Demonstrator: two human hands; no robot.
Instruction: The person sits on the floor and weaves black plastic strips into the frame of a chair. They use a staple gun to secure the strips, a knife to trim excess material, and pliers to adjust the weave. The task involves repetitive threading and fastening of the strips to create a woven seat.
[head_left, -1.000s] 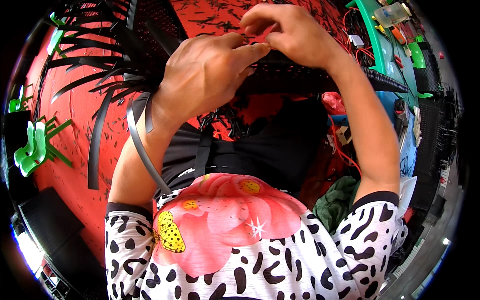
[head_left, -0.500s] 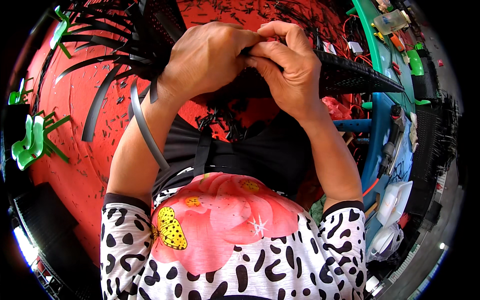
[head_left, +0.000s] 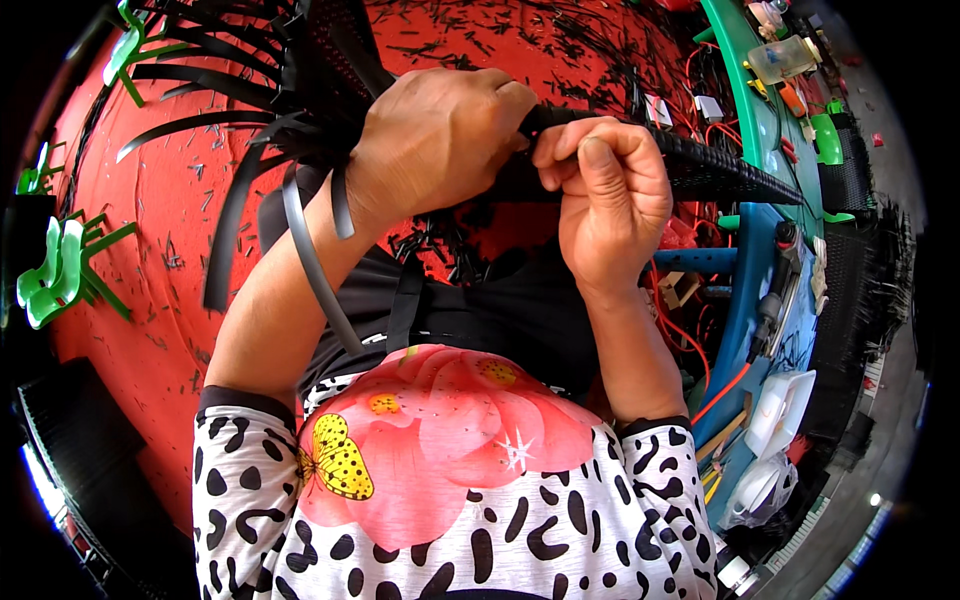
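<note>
A black woven panel (head_left: 720,172) of flat plastic strips stretches across in front of me, its bound edge running to the right. My left hand (head_left: 440,140) is closed over this edge near the middle, its fingertips hidden behind the knuckles. Loose black strips (head_left: 205,70) fan out to the left of it, and one long strip (head_left: 315,265) hangs across my left forearm. Just right of the left hand is my right hand (head_left: 612,195), with curled fingers and the thumb pressed against them, close to the panel's edge. Whatever it pinches is too small or hidden to see.
Short black offcuts (head_left: 440,45) litter the red floor (head_left: 130,290). Green chairs (head_left: 60,270) stand at the left. Along the right, a green bench (head_left: 735,70) and a blue one (head_left: 750,290) carry a jar (head_left: 782,62), tools (head_left: 770,310) and a white tray (head_left: 780,412). Red cords hang nearby.
My right hand has drawn away from the left, to the right and toward me, and turned thumb up. The left hand and the panel have shifted slightly toward me.
</note>
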